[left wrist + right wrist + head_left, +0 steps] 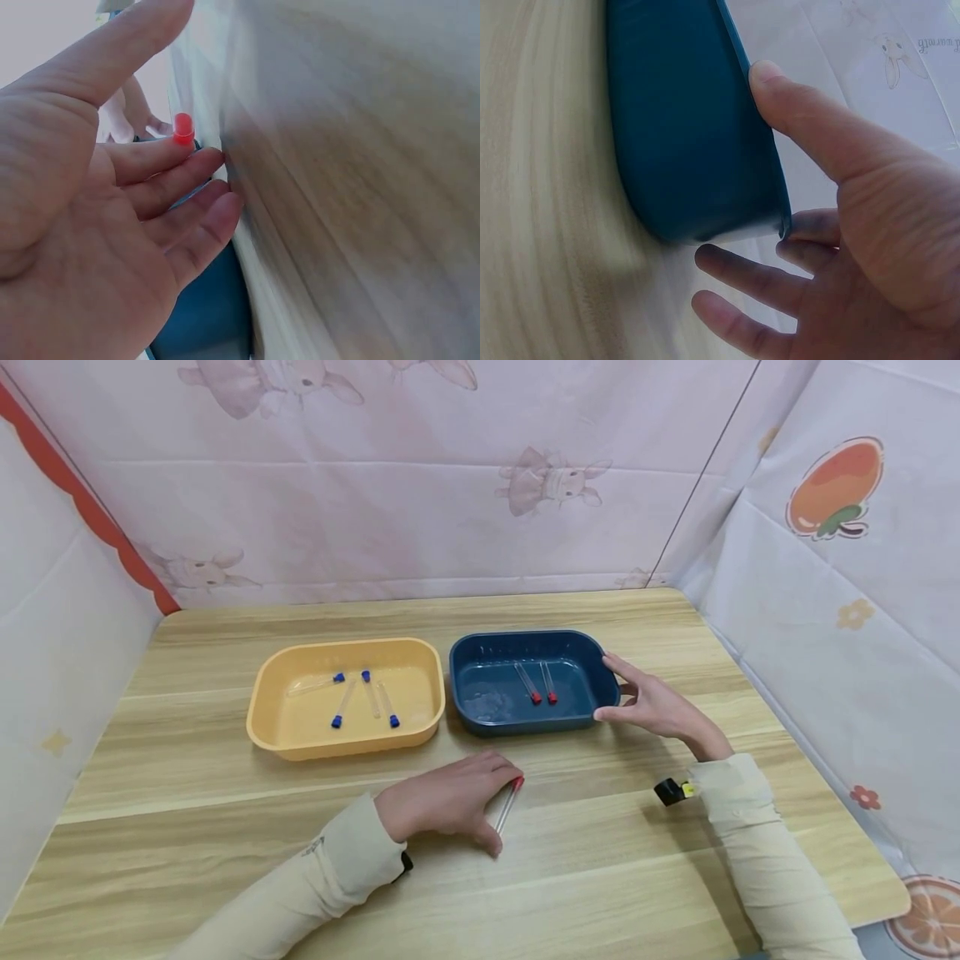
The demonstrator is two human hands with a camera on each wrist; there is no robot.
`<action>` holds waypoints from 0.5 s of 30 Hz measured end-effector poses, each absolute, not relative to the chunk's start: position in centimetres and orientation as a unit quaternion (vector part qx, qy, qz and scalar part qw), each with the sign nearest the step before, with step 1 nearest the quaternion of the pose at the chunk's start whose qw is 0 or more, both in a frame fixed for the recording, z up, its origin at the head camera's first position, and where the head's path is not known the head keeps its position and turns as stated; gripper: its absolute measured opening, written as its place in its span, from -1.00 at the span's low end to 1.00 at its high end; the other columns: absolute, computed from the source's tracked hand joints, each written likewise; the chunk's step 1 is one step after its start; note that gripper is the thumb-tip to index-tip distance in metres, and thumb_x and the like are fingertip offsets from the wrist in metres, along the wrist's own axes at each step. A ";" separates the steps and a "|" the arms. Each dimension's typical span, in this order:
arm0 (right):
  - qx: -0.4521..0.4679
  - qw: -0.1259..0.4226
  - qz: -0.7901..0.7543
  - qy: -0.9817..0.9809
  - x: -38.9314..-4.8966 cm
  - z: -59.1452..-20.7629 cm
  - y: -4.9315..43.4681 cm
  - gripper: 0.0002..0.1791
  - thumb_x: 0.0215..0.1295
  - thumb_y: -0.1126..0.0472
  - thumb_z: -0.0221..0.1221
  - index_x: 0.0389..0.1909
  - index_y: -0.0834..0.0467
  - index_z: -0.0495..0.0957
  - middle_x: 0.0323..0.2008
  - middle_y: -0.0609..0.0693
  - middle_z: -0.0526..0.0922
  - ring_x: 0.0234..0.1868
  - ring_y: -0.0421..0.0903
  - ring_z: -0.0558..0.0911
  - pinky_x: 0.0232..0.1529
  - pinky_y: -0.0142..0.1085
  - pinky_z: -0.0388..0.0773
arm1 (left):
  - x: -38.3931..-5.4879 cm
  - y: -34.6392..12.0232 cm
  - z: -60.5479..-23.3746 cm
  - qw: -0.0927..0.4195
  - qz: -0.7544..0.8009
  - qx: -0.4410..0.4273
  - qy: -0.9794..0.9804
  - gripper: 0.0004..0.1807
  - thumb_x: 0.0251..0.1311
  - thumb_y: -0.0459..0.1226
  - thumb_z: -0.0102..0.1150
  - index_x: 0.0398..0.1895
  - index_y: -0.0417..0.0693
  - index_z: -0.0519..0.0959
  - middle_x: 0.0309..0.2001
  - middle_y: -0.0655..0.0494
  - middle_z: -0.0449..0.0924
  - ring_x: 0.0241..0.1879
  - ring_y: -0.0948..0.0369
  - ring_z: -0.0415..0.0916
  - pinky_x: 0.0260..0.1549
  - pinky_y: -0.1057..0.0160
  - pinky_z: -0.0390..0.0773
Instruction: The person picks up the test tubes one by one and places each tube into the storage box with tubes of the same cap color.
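Note:
My left hand [453, 797] is low over the tabletop, thumb and forefinger at the two ends of a clear test tube [507, 807]. Its red cap [184, 129] sits at the forefinger in the left wrist view. On the right, my right hand [652, 703] grips the end of a dark blue basin [536, 725], thumb on the rim [759, 90] and other fingers spread around the corner. Inside that basin lie two red-capped test tubes [551, 683].
Left of the blue basin stands a yellow basin [273, 693] holding several blue-capped test tubes [386, 703]. The wooden table [187, 827] is bounded by printed cloth walls [420, 527] at the back and sides. A small black device [667, 791] is at the right cuff.

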State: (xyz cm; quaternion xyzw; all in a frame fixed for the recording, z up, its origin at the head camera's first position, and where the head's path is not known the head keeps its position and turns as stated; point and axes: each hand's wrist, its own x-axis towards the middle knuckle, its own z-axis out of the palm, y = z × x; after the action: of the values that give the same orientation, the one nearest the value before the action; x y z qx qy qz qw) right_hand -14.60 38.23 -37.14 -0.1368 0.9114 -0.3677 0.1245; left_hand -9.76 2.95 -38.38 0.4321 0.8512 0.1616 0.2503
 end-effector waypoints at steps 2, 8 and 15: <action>-0.138 0.124 -0.366 0.912 -14.6 -37.2 38.2 0.09 0.35 0.10 0.40 0.67 0.19 -0.11 0.64 0.20 -0.09 0.33 0.30 0.48 0.19 0.11 0.55 | -9.5 2.8 -38.3 0.253 0.172 0.430 0.849 0.04 -0.01 0.12 0.61 0.50 -0.05 0.35 0.44 0.09 0.34 0.43 0.17 0.23 0.45 0.18 0.23; -0.136 0.120 -0.361 0.915 -14.6 -37.3 38.3 0.08 0.35 0.07 0.40 0.67 0.18 -0.09 0.64 0.19 -0.08 0.32 0.29 0.50 0.19 0.09 0.55 | -9.0 2.7 -38.0 0.262 0.192 0.422 0.847 0.02 -0.01 0.14 0.59 0.49 -0.03 0.36 0.43 0.11 0.35 0.41 0.20 0.25 0.42 0.19 0.28; -0.140 0.119 -0.367 0.912 -14.8 -37.4 38.4 0.07 0.35 0.07 0.39 0.67 0.17 -0.09 0.65 0.17 -0.08 0.32 0.27 0.50 0.19 0.08 0.55 | -8.6 2.5 -37.4 0.261 0.215 0.417 0.844 0.04 0.00 0.14 0.58 0.53 0.00 0.32 0.43 0.14 0.35 0.38 0.23 0.28 0.40 0.18 0.32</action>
State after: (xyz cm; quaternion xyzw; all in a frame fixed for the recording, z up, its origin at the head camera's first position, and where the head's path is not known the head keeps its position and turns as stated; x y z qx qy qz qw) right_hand -14.75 38.36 -37.44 -0.1401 0.9118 -0.3671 0.1190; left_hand -8.56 2.54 -37.36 0.4170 0.8436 0.2150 0.2613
